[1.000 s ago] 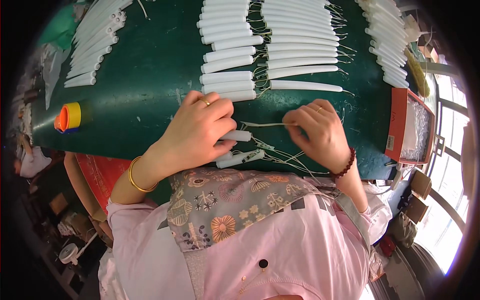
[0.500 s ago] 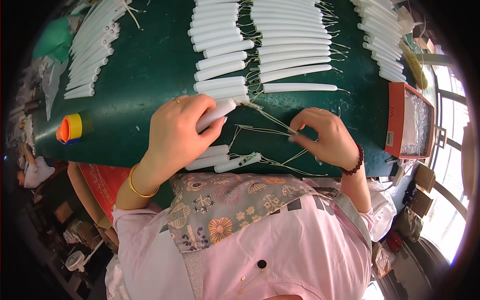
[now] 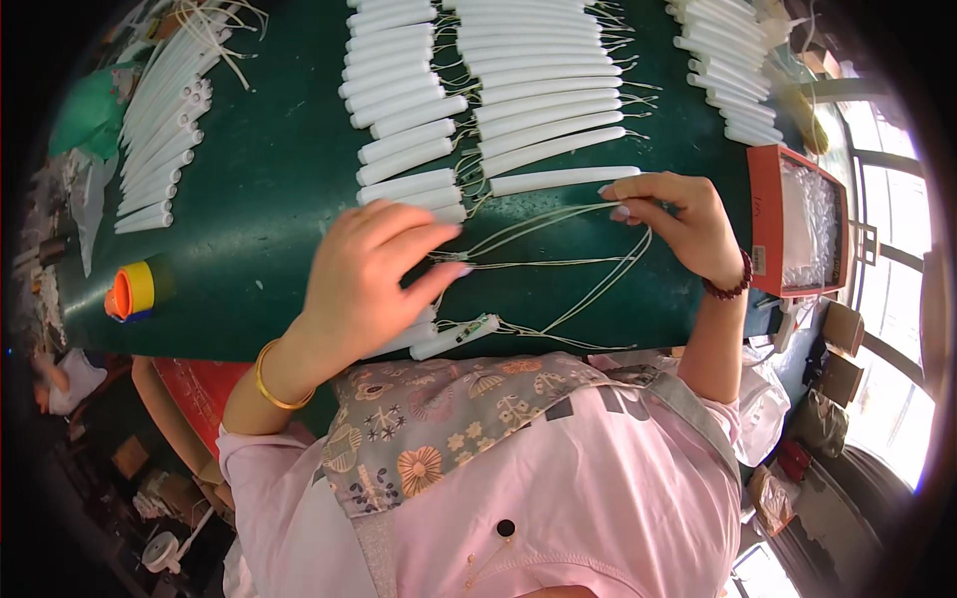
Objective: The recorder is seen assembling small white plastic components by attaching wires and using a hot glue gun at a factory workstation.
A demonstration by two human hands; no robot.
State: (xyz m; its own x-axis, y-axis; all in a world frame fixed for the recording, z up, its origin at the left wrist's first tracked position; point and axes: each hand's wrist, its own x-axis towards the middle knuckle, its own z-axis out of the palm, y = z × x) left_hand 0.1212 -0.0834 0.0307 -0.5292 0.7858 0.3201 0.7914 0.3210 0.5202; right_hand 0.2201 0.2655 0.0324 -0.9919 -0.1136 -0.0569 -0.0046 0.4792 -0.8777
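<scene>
My right hand (image 3: 698, 224) pinches thin pale wires (image 3: 553, 212) between thumb and forefinger, beside the end of the nearest long white tube (image 3: 558, 180). The wires stretch leftward toward my left hand (image 3: 374, 279) and loop down to the table's near edge. My left hand hovers, palm down, over the short white tubes (image 3: 404, 151), its thumb and fingers apart with green tabletop showing between them. It partly hides the tubes under it. Near the table edge lies a short white tube with a small green circuit board (image 3: 456, 337).
Rows of long white tubes (image 3: 548, 75) lie up the middle of the green table (image 3: 269, 199). More tubes are stacked at far left (image 3: 155, 159) and far right (image 3: 733, 80). Yellow and orange tape rolls (image 3: 135, 291) sit left; a red box (image 3: 766, 219) stands right.
My left hand has opened, and the white tube it held no longer shows in it. My right hand has moved right and up, drawing the wires out. The view has shifted slightly.
</scene>
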